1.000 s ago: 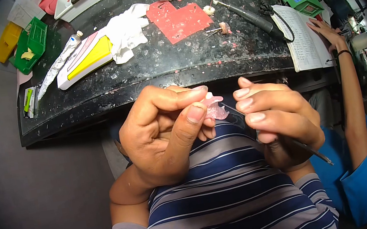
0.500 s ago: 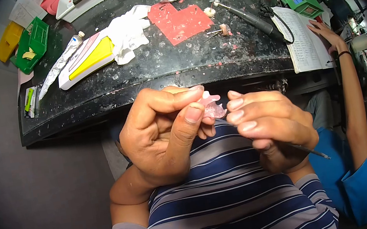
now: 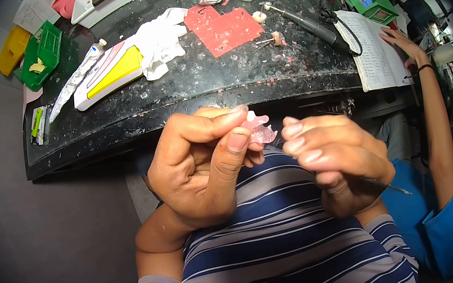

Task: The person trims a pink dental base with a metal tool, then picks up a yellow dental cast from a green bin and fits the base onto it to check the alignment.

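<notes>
In left grip (image 3: 195, 169) — apparently one denture (image 3: 261, 132)

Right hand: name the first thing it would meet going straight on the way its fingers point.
The right hand would probably meet the pink piece that the left hand pinches; depth is unclear from this single view.

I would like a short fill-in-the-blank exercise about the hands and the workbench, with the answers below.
The left hand pinches the small, translucent pink piece between its ____ and index finger.
The right hand, not the ____ one, holds the thin, dark, rod-shaped tool.
In the picture, the flat, irregular red sheet lies to the ____ of the crumpled white material.
Another person's wrist, beside the open handwritten notebook, wears a thin band coloured ____.
Missing words: thumb; left; right; black.
</notes>
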Demonstrator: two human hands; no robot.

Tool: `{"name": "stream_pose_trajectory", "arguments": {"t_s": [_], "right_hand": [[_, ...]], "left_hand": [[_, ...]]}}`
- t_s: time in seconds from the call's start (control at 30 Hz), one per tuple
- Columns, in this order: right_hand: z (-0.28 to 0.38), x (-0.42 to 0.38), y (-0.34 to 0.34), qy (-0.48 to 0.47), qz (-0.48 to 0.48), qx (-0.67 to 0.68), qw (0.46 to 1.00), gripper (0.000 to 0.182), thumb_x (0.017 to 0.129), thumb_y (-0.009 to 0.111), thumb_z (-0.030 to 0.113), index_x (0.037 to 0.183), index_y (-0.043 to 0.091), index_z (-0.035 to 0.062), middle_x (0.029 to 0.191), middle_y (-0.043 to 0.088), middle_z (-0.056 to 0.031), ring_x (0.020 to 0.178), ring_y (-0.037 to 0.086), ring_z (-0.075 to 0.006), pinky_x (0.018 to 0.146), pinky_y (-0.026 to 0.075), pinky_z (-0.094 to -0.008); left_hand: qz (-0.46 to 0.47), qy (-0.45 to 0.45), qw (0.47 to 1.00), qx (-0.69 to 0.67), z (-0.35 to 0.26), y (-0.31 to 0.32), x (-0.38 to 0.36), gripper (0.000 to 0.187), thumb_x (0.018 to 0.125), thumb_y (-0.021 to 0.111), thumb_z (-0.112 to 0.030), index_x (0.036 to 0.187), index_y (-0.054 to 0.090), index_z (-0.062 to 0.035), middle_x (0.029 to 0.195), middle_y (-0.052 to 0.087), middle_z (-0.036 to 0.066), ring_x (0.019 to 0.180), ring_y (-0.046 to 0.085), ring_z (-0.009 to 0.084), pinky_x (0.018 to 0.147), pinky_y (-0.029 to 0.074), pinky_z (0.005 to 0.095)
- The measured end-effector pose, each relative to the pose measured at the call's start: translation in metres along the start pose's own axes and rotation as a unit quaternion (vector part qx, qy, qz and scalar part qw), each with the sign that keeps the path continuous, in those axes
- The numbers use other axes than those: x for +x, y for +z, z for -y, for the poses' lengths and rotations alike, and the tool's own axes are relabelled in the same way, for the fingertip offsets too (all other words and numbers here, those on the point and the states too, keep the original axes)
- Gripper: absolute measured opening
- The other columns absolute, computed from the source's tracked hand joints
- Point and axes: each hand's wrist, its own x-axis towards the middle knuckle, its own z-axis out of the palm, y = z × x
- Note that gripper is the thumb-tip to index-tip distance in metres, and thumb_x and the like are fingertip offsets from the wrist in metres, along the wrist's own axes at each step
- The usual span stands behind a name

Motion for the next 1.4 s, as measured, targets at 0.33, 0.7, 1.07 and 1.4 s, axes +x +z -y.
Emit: {"name": "stream_pose_trajectory", "arguments": {"t_s": [0.33,0.7,1.07,1.4], "right_hand": [[0.0,-0.004,0.009,0.037,-0.065,0.09,0.993,0.019,0.093,0.066,0.011,0.104,0.067,-0.0037,0.102,0.07,-0.0199,0.102,0.07,-0.0342,0.093,0.057,-0.0446],[0.015,-0.001,-0.003,0.016,0.069,0.001,0.997,0.044,0.076,0.077,-0.006,0.117,0.063,0.0012,0.124,0.062,-0.0157,0.117,0.063,-0.0392,0.097,0.056,-0.0456],[0.017,0.004,-0.005,-0.007,0.102,-0.024,0.995,0.031,0.085,0.067,-0.009,0.114,0.056,-0.0043,0.117,0.059,-0.0215,0.114,0.063,-0.0444,0.097,0.056,-0.048],[0.009,-0.004,0.001,-0.038,0.058,-0.049,0.996,0.036,0.082,0.071,-0.002,0.117,0.062,-0.0002,0.12,0.063,-0.0178,0.114,0.064,-0.0383,0.093,0.058,-0.0436]], "left_hand": [[-0.016,-0.007,1.0,-0.018,0.003,0.003,-0.002,0.016,0.098,0.06,-0.006,0.106,0.049,0.0027,0.092,0.061,0.017,0.07,0.062,0.016,0.06,0.056,0.0289],[-0.001,0.018,1.0,0.002,-0.002,-0.001,-0.002,0.016,0.095,0.057,0.006,0.11,0.051,0.0064,0.102,0.063,0.021,0.082,0.066,0.0148,0.068,0.059,0.0255],[0.006,0.022,1.0,0.007,-0.001,-0.002,-0.003,0.016,0.095,0.058,0.005,0.11,0.051,0.0053,0.104,0.063,0.022,0.082,0.067,0.0158,0.069,0.059,0.0261],[0.009,0.015,1.0,-0.008,0.0,-0.003,-0.004,0.015,0.096,0.058,0.005,0.109,0.051,0.0058,0.105,0.063,0.022,0.082,0.067,0.0165,0.069,0.058,0.0261]]}}
